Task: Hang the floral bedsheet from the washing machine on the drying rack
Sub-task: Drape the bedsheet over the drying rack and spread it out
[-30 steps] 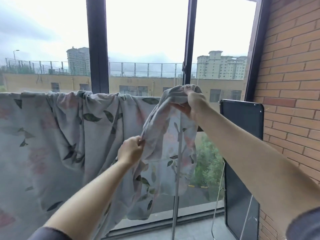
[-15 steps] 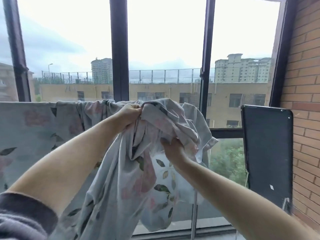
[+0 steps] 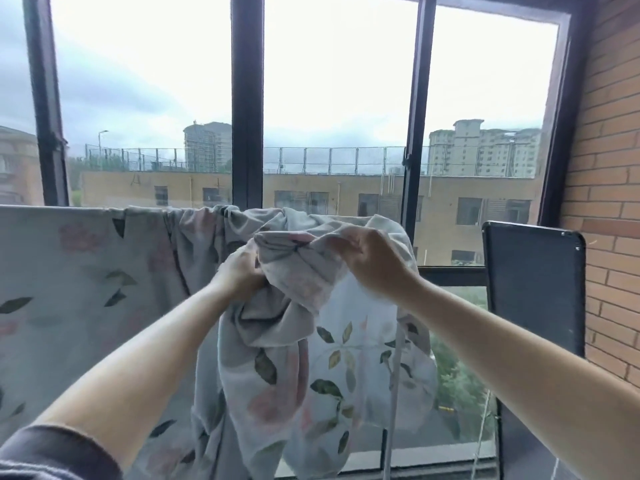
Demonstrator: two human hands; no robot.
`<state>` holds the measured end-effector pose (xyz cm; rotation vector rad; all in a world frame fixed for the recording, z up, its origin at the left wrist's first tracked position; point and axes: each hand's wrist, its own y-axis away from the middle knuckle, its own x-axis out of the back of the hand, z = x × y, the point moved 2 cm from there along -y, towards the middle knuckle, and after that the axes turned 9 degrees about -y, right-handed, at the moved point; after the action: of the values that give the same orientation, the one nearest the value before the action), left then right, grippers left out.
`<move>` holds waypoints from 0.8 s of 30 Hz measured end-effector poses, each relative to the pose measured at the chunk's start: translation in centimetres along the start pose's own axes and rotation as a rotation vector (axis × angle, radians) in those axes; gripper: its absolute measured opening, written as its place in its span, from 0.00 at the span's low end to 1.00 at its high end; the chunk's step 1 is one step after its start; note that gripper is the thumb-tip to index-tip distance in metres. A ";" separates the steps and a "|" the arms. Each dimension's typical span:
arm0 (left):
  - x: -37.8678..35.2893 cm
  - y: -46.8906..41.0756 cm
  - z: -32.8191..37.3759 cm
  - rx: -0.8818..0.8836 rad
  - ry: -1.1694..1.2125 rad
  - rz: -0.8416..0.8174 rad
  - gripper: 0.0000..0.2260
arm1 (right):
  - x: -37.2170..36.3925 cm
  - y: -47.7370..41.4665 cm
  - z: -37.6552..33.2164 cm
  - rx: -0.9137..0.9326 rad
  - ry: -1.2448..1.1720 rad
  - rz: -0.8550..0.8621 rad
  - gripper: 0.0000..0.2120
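The floral bedsheet (image 3: 79, 271), pale grey with pink flowers and dark leaves, hangs over the drying rack's top bar, which the cloth hides, across the left and middle of the head view. Its right end is bunched up in front of the window. My left hand (image 3: 240, 271) grips the bunched cloth from the left, just below the bar line. My right hand (image 3: 367, 261) pinches a fold of the same bunch from the right, close to my left hand. A thin upright rack pole (image 3: 389, 427) shows through and below the hanging cloth.
Tall dark-framed windows (image 3: 247, 98) stand right behind the sheet. A brick wall (image 3: 609, 168) closes the right side. A dark flat panel (image 3: 535, 289) leans upright against that wall, just right of the sheet's end.
My right hand rose from under the bunch to its top right. My left hand dropped slightly and shifted toward the middle. The bunched end is now gathered between both hands.
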<state>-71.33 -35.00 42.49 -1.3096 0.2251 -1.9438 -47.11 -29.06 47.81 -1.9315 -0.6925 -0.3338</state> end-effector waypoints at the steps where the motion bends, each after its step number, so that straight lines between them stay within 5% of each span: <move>1: -0.4 0.9 -0.4 0.049 0.024 0.081 0.15 | -0.4 -0.8 0.7 -0.081 -0.101 0.056 0.11; 3: -0.7 3.9 -0.8 0.097 0.017 0.324 0.16 | -1.2 -2.6 2.1 -0.152 -0.156 0.167 0.12; 6: -1.7 9.6 0.0 -0.078 -0.142 0.554 0.21 | -2.1 -5.5 3.2 -0.213 -0.141 0.289 0.10; 9: -4.9 12.6 1.5 -0.077 -0.266 0.464 0.35 | -3.5 -8.2 4.1 -0.321 -0.238 0.358 0.11; 12: -7.2 11.8 1.1 0.114 -0.309 0.299 0.44 | -5.0 -10.3 4.0 -0.375 -0.339 0.364 0.13; 18: -1.7 4.8 -4.8 0.209 -0.308 0.359 0.05 | -2.7 -11.8 7.0 -0.342 -0.352 0.364 0.15; 21: 3.8 0.2 -7.2 0.276 -0.513 0.336 0.04 | -0.4 -12.3 10.2 -0.175 -0.003 0.356 0.13; 24: 7.7 -4.4 -8.4 0.421 -0.340 0.400 0.09 | -0.3 -12.1 11.4 0.007 0.305 0.214 0.13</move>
<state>-82.00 -39.32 46.52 -1.1791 -0.0850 -1.3203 -55.41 -15.07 51.41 -1.8747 -0.2845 -0.4781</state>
